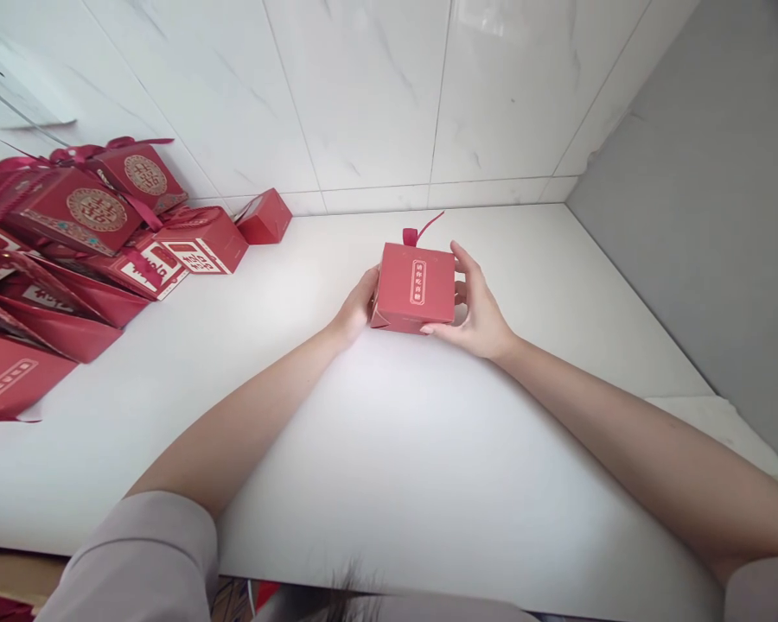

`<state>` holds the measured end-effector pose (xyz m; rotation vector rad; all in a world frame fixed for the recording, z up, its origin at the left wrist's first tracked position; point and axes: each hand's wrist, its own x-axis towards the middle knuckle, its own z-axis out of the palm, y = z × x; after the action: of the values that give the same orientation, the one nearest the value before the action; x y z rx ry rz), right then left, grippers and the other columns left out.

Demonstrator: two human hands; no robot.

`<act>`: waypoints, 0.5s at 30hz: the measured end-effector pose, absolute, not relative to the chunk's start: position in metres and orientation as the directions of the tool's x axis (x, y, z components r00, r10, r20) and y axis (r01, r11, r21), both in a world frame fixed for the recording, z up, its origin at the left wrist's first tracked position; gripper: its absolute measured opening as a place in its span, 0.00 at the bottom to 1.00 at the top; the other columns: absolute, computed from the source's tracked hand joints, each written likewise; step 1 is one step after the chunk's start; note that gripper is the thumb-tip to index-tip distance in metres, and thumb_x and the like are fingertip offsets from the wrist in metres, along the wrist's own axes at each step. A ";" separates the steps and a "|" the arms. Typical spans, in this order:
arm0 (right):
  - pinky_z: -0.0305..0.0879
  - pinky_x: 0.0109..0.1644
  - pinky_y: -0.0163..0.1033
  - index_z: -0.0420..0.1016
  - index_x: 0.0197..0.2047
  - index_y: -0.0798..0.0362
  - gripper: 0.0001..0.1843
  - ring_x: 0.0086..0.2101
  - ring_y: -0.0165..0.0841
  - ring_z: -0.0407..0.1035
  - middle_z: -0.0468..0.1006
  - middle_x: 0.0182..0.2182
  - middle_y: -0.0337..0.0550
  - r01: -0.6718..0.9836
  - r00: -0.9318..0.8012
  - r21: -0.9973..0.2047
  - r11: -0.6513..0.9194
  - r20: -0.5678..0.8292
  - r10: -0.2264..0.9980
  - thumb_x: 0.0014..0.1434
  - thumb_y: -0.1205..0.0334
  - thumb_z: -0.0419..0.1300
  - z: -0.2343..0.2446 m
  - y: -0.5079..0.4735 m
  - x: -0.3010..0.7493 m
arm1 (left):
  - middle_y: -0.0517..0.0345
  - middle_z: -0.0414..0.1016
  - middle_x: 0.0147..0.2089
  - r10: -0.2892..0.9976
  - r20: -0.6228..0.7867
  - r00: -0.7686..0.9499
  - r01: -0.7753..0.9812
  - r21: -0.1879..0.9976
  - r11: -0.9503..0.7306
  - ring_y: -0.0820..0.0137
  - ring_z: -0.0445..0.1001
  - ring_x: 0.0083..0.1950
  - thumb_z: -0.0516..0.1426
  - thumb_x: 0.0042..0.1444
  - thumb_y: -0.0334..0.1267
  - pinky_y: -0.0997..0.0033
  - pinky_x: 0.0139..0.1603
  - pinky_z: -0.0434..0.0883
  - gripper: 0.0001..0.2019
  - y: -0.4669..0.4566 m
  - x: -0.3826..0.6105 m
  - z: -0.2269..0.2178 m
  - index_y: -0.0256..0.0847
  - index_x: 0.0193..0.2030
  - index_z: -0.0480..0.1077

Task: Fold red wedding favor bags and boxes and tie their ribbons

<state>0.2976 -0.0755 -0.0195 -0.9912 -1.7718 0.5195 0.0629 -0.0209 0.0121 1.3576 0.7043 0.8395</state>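
Observation:
A small red gift box (398,285) with a pale printed label of Chinese characters is held between my two hands over the middle of the white table. A dark red ribbon (411,236) sticks up behind its far edge, with one thin tail pointing right. My left hand (356,307) presses the box's left side, its fingers partly hidden behind it. On the right side, my right hand (476,307) grips the box, thumb along the lower front edge and fingers at the far right corner.
Several red gift boxes (97,207) with ribbons and gold patterns are piled at the left. One red box (265,216) stands by the tiled wall (363,95). A grey panel (700,190) bounds the white table (363,466) on the right, with a white sheet (719,423) near it.

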 end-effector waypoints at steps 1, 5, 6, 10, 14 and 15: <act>0.82 0.45 0.58 0.35 0.82 0.38 0.73 0.46 0.49 0.78 0.60 0.69 0.61 0.403 -0.163 -0.700 0.589 0.578 0.799 0.47 0.26 0.73 -0.019 -0.076 0.297 | 0.49 0.84 0.54 0.797 0.015 0.604 -0.076 0.996 0.039 0.48 0.81 0.55 0.48 0.61 0.77 0.48 0.54 0.75 0.40 -0.020 0.060 0.014 0.48 0.62 0.74; 0.82 0.42 0.59 0.36 0.82 0.35 0.74 0.39 0.42 0.75 0.62 0.64 0.56 0.458 -0.180 -0.617 0.640 0.641 0.746 0.45 0.26 0.74 -0.017 -0.079 0.295 | 0.44 0.84 0.53 0.638 0.000 0.770 -0.048 0.997 0.058 0.45 0.82 0.54 0.44 0.52 0.85 0.48 0.50 0.76 0.50 -0.015 0.046 0.019 0.49 0.64 0.74; 0.82 0.42 0.59 0.36 0.82 0.34 0.74 0.37 0.41 0.74 0.63 0.63 0.56 0.464 -0.190 -0.597 0.655 0.654 0.732 0.45 0.26 0.74 -0.016 -0.079 0.294 | 0.44 0.83 0.55 0.632 0.014 0.775 -0.057 0.997 0.048 0.45 0.81 0.57 0.47 0.53 0.84 0.48 0.53 0.76 0.48 -0.015 0.043 0.018 0.50 0.65 0.73; 0.82 0.42 0.61 0.35 0.82 0.34 0.73 0.37 0.42 0.74 0.61 0.65 0.58 0.486 -0.234 -0.525 0.699 0.692 0.683 0.47 0.27 0.74 -0.014 -0.083 0.292 | 0.46 0.78 0.65 0.702 0.096 0.706 -0.114 0.993 -0.022 0.45 0.73 0.70 0.57 0.58 0.73 0.46 0.66 0.71 0.40 -0.020 0.043 0.011 0.51 0.70 0.67; 0.83 0.42 0.59 0.30 0.82 0.33 0.71 0.49 0.51 0.74 0.59 0.69 0.60 0.495 -0.292 -0.495 0.714 0.679 0.674 0.52 0.29 0.72 -0.012 -0.085 0.289 | 0.48 0.81 0.62 0.795 0.095 0.599 -0.192 0.981 0.028 0.44 0.74 0.68 0.59 0.56 0.69 0.45 0.67 0.70 0.37 -0.023 0.047 0.004 0.46 0.64 0.73; 0.83 0.43 0.59 0.30 0.82 0.33 0.69 0.54 0.54 0.73 0.58 0.71 0.60 0.491 -0.311 -0.479 0.728 0.684 0.659 0.55 0.30 0.71 -0.011 -0.086 0.289 | 0.48 0.83 0.58 0.811 0.067 0.581 -0.204 0.977 0.065 0.44 0.77 0.65 0.58 0.57 0.69 0.45 0.65 0.72 0.36 -0.023 0.048 0.004 0.44 0.60 0.75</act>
<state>0.2889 -0.0856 -0.0113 -0.8773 -1.9758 0.2226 0.0477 -0.0229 0.0035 1.2866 0.5951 0.8380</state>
